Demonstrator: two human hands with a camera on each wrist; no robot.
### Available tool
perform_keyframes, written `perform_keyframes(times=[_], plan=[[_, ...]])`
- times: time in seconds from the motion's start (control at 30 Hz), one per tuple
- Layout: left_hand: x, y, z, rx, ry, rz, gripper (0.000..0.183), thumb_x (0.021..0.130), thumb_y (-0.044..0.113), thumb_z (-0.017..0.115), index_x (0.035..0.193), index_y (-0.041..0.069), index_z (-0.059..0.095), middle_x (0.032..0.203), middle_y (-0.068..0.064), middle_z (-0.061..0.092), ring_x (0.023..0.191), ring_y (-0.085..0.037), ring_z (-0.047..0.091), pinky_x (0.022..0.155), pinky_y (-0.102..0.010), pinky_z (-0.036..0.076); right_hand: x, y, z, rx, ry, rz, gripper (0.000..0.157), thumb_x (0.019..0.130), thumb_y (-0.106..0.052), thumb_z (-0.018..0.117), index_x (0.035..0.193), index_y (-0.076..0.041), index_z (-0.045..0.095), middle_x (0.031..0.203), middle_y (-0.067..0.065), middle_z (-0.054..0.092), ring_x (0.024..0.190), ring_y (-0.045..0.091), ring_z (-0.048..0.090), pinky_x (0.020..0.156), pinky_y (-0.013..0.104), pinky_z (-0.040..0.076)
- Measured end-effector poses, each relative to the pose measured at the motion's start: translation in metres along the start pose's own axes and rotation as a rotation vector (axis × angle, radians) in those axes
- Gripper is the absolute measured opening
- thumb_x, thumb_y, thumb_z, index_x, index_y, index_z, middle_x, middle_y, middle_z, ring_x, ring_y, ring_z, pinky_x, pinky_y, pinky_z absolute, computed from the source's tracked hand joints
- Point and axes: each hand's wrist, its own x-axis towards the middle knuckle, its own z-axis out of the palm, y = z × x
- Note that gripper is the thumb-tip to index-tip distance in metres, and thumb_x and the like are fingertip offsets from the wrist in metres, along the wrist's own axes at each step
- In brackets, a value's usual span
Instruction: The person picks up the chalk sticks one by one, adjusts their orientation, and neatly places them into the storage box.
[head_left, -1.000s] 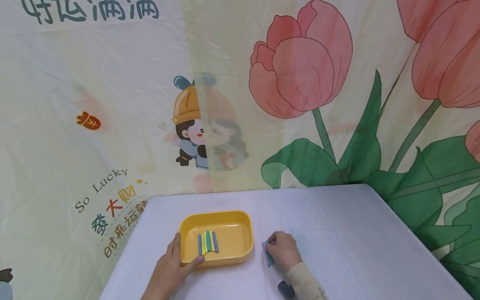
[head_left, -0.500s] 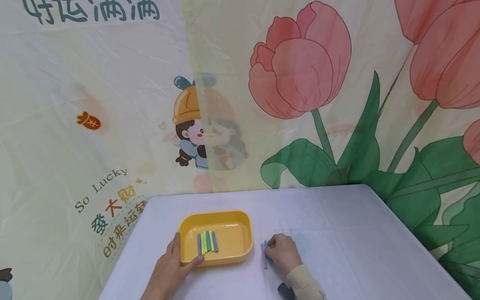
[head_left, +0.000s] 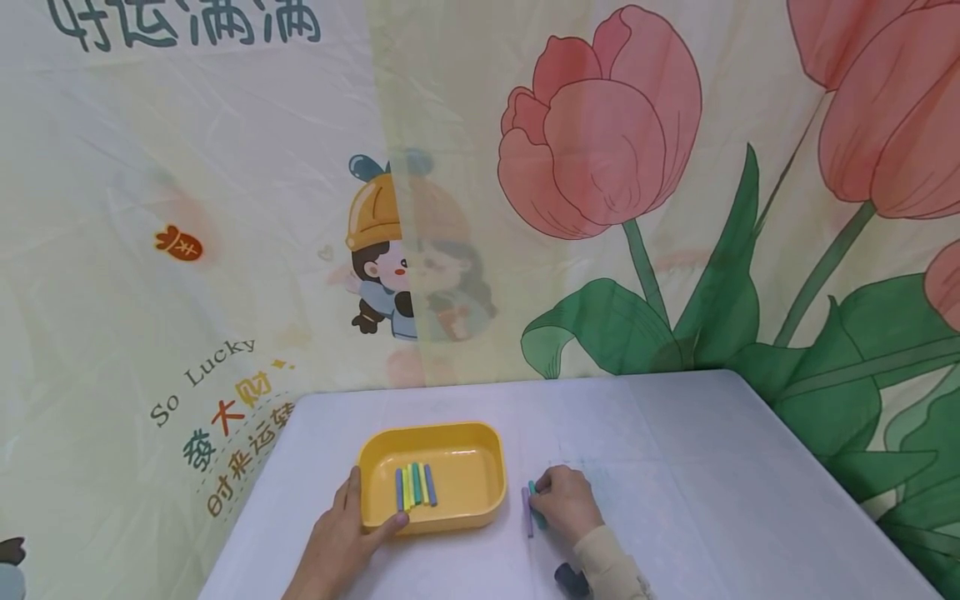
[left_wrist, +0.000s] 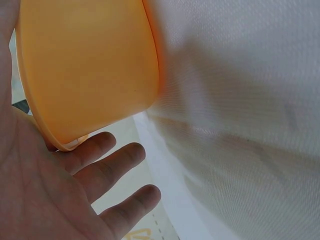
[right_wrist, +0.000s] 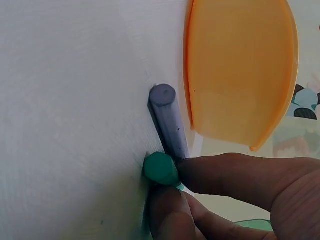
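Observation:
A yellow tray (head_left: 487,518) with a raised rim holds several coloured chalk sticks (head_left: 416,483), blue, yellow and green, lying side by side in its left half. My left hand (head_left: 337,525) holds the tray at its near left corner, thumb over the rim and fingers along the outer wall (left_wrist: 95,65). To the right of the tray, my right hand (head_left: 566,504) pinches a green chalk stick (right_wrist: 161,169) between thumb and fingers, low at the table. A purple chalk stick (right_wrist: 170,120) lies on the cloth just left of it; my fingers hide part of both.
A white cloth covers the table (head_left: 675,467), with faint bluish marks beyond my right hand. A dark rounded object (head_left: 572,581) sits by my right wrist. Behind the table's far edge hangs a printed curtain (head_left: 225,167) with tulips and lettering.
Over the last second the purple chalk stick has come slightly apart from the green one, leftward. Between the last two frames hardly anything moves, and the left hand keeps its place on the tray.

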Motion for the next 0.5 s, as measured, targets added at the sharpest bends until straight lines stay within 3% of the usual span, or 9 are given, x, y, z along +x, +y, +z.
perform_keyframes(times=[0.27, 0.5], plan=[[-0.001, 0.0, 0.001, -0.008, 0.006, 0.002, 0.128, 0.066, 0.086, 0.044, 0.148, -0.001, 0.0, 0.148, -0.028, 0.019, 0.124, -0.05, 0.036, 0.102, -0.06, 0.032, 0.006, 0.004, -0.004, -0.001, 0.008, 0.014, 0.021, 0.068, -0.013, 0.076, 0.086, -0.006, 0.068, 0.066, 0.001, 0.059, 0.057, 0.012, 0.057, 0.051, 0.025, 0.052], [0.0, 0.0, 0.001, -0.007, 0.007, -0.002, 0.128, 0.066, 0.087, 0.044, 0.148, 0.0, -0.001, 0.148, -0.027, 0.019, 0.124, -0.05, 0.035, 0.102, -0.06, 0.031, 0.013, 0.006, -0.011, 0.045, 0.011, -0.041, 0.02, 0.069, -0.015, 0.075, 0.087, -0.008, 0.069, 0.069, -0.001, 0.061, 0.06, 0.012, 0.057, 0.053, 0.025, 0.052]])
